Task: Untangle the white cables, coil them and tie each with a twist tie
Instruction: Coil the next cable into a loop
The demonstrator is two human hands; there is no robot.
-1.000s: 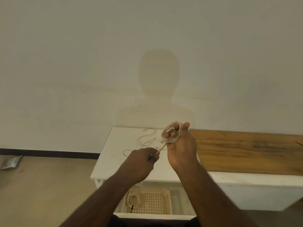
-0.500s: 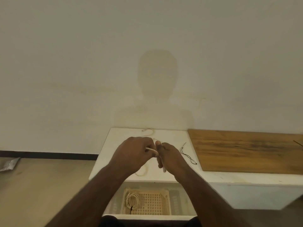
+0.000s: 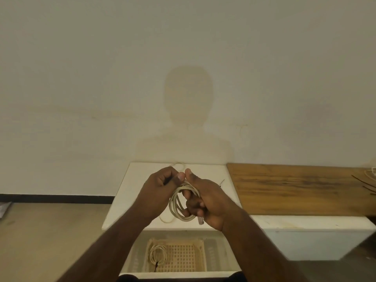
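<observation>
1. Nearest to us, below the tabletop edge, we see a pale lattice basket (image 3: 183, 259) holding one coiled white cable (image 3: 158, 255) tied with a dark twist tie (image 3: 156, 266).
2. Above it our two hands meet over the white tabletop (image 3: 126, 200). Our right hand (image 3: 207, 198) has its fingers curled through a coil of white cable (image 3: 179, 202); that grip is closed round the loops, and the coil hangs upright between the hands.
3. A clear plug end (image 3: 200, 220) of that cable shows just under the heel of the right hand.
4. Our left hand (image 3: 160, 190) has its fingers curled, and its thumb meets the right thumb at the top of the coil. A thin dark strand shows at the fingers of this pinching grip; we cannot tell for sure what it is.
5. Another loose white cable (image 3: 179, 164) lies on the tabletop beyond the hands, and a loop of cable shows below the left wrist.
6. A thin dark tie (image 3: 222, 182) peeks out just right of the right hand.
7. Further right lies a wooden board (image 3: 295, 188), with thin dark strips near its right edge.
8. Behind everything stands a plain wall (image 3: 81, 78) carrying our shadow.
</observation>
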